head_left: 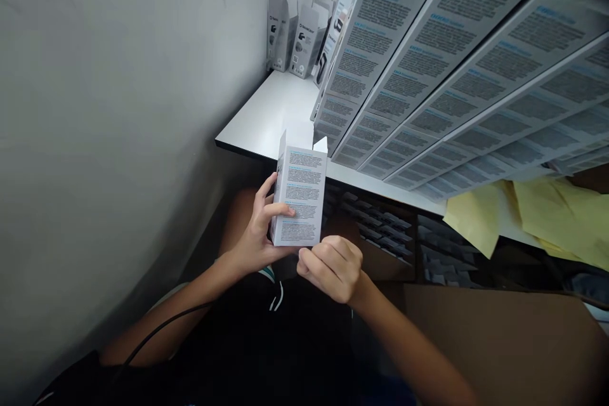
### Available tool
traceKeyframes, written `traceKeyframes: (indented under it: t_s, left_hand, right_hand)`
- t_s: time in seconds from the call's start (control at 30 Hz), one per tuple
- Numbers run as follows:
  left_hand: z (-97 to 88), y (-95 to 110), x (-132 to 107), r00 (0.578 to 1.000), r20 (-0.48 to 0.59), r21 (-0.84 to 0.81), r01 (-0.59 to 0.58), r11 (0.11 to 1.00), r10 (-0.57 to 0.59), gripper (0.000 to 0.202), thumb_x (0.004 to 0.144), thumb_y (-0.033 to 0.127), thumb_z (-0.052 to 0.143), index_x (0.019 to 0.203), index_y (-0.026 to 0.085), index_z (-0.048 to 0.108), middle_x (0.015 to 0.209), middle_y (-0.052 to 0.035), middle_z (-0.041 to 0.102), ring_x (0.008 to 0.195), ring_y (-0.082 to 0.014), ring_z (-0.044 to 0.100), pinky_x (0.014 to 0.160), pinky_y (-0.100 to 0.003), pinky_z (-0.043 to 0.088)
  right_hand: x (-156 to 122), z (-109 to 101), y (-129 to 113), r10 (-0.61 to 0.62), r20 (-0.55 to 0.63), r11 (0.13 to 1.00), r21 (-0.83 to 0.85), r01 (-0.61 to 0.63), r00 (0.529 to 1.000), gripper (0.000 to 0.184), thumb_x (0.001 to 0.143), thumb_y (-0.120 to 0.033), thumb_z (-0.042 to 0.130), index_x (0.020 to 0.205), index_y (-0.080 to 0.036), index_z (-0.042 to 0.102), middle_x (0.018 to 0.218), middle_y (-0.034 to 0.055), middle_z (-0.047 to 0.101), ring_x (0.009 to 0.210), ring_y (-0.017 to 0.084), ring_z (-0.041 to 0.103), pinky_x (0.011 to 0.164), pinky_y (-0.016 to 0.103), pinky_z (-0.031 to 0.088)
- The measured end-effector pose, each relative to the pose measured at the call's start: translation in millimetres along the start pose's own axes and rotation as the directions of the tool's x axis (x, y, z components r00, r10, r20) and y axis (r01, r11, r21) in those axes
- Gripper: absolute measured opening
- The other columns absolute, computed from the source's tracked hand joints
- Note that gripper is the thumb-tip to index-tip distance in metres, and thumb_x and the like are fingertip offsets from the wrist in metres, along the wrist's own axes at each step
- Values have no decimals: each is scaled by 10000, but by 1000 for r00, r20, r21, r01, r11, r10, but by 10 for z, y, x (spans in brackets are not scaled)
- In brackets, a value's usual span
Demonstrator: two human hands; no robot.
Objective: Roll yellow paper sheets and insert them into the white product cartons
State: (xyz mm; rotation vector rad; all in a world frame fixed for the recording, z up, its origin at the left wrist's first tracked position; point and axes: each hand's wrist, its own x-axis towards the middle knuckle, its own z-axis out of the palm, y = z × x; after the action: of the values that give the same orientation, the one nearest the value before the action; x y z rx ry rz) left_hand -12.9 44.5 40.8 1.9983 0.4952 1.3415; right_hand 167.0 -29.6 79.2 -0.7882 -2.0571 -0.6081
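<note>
A white carton [303, 196] with printed paragraphs and blue headings stands roughly upright in front of me, its top flaps raised. My left hand [264, 228] is wrapped around its left side and lower end, with one finger lying across the printed face. Close by the carton's bottom right corner is my right hand [333, 266], its fingers curled together. Whether those fingers pinch the bottom edge or anything small is hidden from this side.
Tall stacks of similar printed cartons [404, 63] fill the right of the white table [266, 108]. Several open-topped cartons [304, 38] stand at the back. Yellow paper sheets [480, 216] hang over the table edge. A brown cardboard box [495, 342] is at lower right; a grey wall [118, 108] borders the left.
</note>
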Motion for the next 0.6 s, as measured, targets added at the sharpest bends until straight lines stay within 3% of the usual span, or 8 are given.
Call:
traceKeyframes:
  t_s: [0.33, 0.47, 0.6]
  left_hand:
    - [-5, 29, 0, 1000, 11, 17, 8, 1000, -8, 529, 782, 323, 843, 1180, 273, 497, 1643, -143, 175, 1408, -368, 460, 1037, -545, 524]
    - [-1, 50, 25, 1000, 3, 27, 2, 1000, -2, 551, 770, 372, 850, 1177, 281, 489, 1629, -143, 205, 1493, -392, 336, 1070, -572, 497]
    - [-5, 42, 32, 1000, 9, 40, 7, 999, -8, 599, 738, 405, 868, 1181, 286, 483, 1637, -139, 188, 1493, -397, 336, 1063, -578, 509]
  right_hand:
    - [-78, 27, -21, 23, 48, 999, 21, -24, 999, 132, 815, -98, 684, 941, -136, 672, 613, 12, 605, 636, 174, 532, 526, 301, 447]
    - [-107, 24, -30, 42, 72, 996, 69, -47, 997, 75, 825, -140, 642, 888, -176, 664, 616, 11, 600, 620, 171, 513, 512, 302, 420]
    - [-107, 14, -86, 197, 23, 952, 233, -197, 980, 134, 830, -134, 564, 722, -209, 590, 574, 4, 515, 587, 161, 440, 496, 300, 358]
